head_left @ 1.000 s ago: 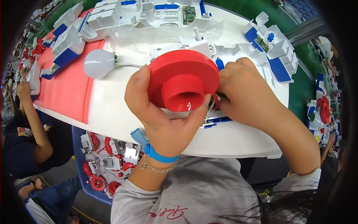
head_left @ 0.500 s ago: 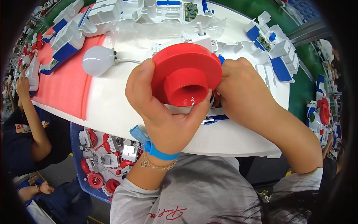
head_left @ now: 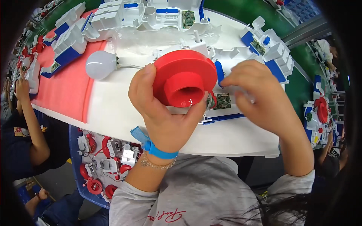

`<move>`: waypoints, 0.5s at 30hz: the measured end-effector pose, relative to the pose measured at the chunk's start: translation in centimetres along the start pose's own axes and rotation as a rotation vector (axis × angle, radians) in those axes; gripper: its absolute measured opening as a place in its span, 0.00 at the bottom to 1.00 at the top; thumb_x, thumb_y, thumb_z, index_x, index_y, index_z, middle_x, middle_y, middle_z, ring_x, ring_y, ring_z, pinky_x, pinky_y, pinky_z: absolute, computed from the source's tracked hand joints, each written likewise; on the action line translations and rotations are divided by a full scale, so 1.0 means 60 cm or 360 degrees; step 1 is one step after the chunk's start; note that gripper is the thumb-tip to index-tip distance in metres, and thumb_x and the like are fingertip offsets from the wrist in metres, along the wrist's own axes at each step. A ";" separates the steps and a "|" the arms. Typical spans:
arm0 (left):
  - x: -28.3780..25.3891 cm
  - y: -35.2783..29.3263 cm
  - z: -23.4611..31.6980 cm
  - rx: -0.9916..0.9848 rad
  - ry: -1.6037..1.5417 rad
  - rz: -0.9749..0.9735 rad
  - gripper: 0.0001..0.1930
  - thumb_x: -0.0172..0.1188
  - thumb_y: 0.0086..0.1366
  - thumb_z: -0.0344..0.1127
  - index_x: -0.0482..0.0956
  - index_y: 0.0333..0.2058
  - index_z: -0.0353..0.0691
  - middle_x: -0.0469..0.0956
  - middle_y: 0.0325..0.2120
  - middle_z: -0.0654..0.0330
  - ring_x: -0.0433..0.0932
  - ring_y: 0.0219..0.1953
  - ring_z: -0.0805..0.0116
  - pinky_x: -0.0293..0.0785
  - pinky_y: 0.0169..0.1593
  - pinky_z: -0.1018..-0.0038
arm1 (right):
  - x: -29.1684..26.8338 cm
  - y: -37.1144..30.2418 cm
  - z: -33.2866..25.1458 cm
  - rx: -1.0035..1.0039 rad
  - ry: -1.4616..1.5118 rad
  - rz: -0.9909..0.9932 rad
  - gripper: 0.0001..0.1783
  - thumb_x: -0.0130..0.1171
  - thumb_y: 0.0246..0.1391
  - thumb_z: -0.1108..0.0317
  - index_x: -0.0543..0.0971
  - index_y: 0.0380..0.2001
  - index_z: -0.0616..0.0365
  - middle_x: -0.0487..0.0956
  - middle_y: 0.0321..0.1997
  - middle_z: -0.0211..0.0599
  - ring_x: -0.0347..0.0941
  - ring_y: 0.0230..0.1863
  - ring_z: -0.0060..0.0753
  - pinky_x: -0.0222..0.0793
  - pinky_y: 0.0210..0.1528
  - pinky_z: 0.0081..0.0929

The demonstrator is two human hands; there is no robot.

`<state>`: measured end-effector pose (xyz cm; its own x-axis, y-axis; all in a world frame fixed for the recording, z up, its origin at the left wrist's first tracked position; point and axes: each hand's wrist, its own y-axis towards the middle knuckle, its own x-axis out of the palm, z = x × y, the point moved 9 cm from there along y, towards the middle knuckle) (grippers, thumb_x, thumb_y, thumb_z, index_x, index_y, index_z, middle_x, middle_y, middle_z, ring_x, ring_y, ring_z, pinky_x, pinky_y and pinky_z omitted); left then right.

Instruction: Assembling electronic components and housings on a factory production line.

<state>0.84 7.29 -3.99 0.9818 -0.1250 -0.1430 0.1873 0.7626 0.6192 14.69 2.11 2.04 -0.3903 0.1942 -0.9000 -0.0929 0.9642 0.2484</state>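
Note:
My left hand grips a red round plastic part, a wide disc with a short hollow tube facing me. Its fingers wrap the left rim while the thumb presses near the tube. Just right of the part, my right hand hovers with thumb and fingers apart, holding nothing that I can see. Below and behind them lies a white plastic housing with a blue strip and a green circuit board. A thin red wire shows beside the part. The red part hides some of the housing.
A white bulb on a cable lies at left, next to pink foam sheeting. White and blue housings line the back of the table. A blue bin of red and white assemblies stands lower left. Other people sit nearby.
My right hand has pulled away to the right from the red part and its fingers have spread, uncovering the circuit board. My left hand still holds the part in nearly the same place.

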 end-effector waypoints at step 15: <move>-0.003 0.000 0.009 0.0063 0.0024 0.0048 0.47 0.71 0.37 0.31 0.49 0.55 0.39 0.53 0.49 0.52 0.57 0.52 0.57 0.61 0.52 0.68 | 0.034 0.009 0.054 0.0334 0.0546 -0.0355 0.08 0.53 0.46 0.66 0.79 0.21 0.55 0.75 0.22 0.39 0.70 0.30 0.39 0.53 0.50 0.43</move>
<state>0.69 6.97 -3.56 0.9865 -0.0923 -0.1354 0.1590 0.7400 0.6536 16.79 3.59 -0.83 -0.6658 -0.0595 -0.7437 -0.0357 0.9982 -0.0479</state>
